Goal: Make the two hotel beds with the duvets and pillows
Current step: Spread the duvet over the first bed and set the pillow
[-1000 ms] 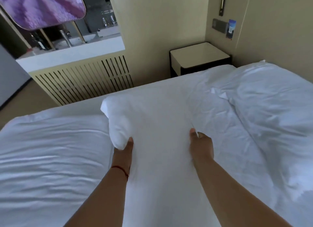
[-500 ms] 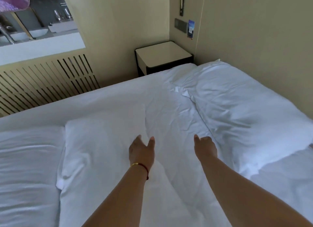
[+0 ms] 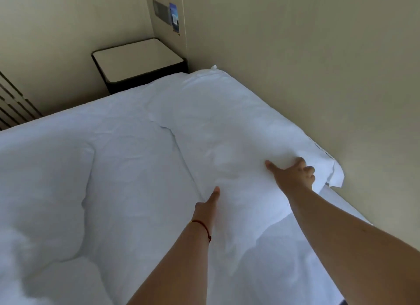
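Observation:
A white pillow (image 3: 222, 122) lies along the beige wall at the head of the bed (image 3: 127, 127). My right hand (image 3: 293, 175) grips the pillow's near right end, fingers curled into the fabric and thumb stretched left. My left hand (image 3: 208, 205) is at the pillow's near left edge with its thumb pointing up; its fingers are hidden under the pillow fabric. A second white pillow (image 3: 43, 191) lies to the left on the bed, apart from both hands.
A dark bedside table with a pale top (image 3: 138, 59) stands in the corner beyond the bed. A slatted panel (image 3: 13, 104) is at the far left. A switch plate with a blue card (image 3: 167, 13) hangs on the wall.
Both hands have left the left pillow and moved right to the pillow by the wall. My right hand has taken hold of its near end. The view has swung right.

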Action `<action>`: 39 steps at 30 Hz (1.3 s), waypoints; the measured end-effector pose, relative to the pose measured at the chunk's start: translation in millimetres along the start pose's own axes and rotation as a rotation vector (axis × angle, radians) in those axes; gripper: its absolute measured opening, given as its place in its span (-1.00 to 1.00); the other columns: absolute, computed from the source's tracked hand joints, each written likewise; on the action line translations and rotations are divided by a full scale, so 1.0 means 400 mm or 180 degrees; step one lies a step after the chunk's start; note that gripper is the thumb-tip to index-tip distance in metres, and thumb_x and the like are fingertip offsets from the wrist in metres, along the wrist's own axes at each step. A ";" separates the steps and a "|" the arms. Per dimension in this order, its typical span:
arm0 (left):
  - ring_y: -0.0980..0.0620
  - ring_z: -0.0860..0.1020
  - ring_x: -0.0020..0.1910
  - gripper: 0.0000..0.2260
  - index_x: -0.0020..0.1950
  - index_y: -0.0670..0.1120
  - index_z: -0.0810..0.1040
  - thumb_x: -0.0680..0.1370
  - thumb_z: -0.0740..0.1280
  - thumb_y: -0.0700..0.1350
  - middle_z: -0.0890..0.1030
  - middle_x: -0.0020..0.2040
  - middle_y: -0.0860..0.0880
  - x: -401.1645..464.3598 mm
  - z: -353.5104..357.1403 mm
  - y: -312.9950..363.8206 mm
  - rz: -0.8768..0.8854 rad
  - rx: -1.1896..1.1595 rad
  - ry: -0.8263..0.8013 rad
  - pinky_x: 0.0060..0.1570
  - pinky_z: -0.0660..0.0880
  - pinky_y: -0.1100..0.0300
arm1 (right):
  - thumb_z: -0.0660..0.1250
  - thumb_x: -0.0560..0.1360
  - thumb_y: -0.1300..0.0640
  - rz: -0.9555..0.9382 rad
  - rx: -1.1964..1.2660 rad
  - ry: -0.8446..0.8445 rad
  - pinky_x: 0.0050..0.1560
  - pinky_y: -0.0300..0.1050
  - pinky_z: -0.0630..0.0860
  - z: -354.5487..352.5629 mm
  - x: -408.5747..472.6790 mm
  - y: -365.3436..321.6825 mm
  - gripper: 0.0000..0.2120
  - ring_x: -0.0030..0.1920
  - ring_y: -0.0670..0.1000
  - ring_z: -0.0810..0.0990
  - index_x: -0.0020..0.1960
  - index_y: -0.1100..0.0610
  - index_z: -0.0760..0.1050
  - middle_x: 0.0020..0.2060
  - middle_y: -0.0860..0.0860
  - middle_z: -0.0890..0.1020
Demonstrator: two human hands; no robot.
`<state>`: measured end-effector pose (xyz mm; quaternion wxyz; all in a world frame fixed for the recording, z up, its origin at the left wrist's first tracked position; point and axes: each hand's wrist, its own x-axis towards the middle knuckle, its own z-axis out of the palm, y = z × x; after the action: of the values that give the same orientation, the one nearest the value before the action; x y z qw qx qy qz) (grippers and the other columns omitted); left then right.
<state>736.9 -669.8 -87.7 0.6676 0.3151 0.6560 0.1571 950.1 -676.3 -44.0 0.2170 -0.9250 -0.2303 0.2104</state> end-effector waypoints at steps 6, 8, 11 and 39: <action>-0.03 0.57 0.12 -0.01 0.33 -0.14 0.47 0.07 0.49 0.43 0.60 0.18 -0.04 0.068 0.122 0.069 0.0327 -0.0624 0.0276 0.27 0.47 0.03 | 0.17 0.33 -0.50 -0.0814 -0.0514 -0.0539 0.38 0.12 0.28 -0.023 0.117 0.024 -0.08 0.43 0.15 0.27 0.52 0.02 0.13 0.40 0.08 0.31; -0.05 0.63 -0.06 -0.43 0.06 -0.14 0.61 0.27 0.54 0.25 0.67 -0.04 -0.05 0.056 0.142 0.106 0.0641 -0.0654 0.0347 0.11 0.58 0.05 | 0.14 0.36 -0.50 -0.0750 -0.0350 -0.0657 0.31 0.13 0.36 -0.037 0.122 0.016 -0.11 0.39 0.16 0.33 0.50 0.02 0.16 0.36 0.09 0.36; -0.13 0.65 -0.11 -0.61 -0.03 -0.15 0.60 0.36 0.55 0.11 0.67 -0.08 -0.12 0.035 0.095 0.139 0.0766 -0.0878 0.0425 0.03 0.61 -0.03 | 0.13 0.38 -0.48 -0.0724 -0.0293 -0.0566 0.27 0.10 0.38 -0.070 0.101 -0.014 -0.17 0.37 0.17 0.31 0.46 0.02 0.24 0.31 0.13 0.36; -0.08 0.47 -0.48 -0.70 -0.12 -0.13 0.59 0.41 0.49 0.09 0.55 -0.41 -0.14 -0.935 -1.048 -0.223 0.2030 -0.1238 0.1906 -0.43 0.42 0.18 | 0.33 0.47 -0.18 -0.1392 0.3435 -0.1678 0.24 -0.01 0.48 0.021 -1.078 -0.440 -0.64 0.15 -0.05 0.57 0.22 -0.09 0.50 0.13 -0.17 0.60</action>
<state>276.3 -879.8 171.8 0.4143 0.3107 0.6485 0.5579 539.8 -756.3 161.6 0.6263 -0.5344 -0.3211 0.4681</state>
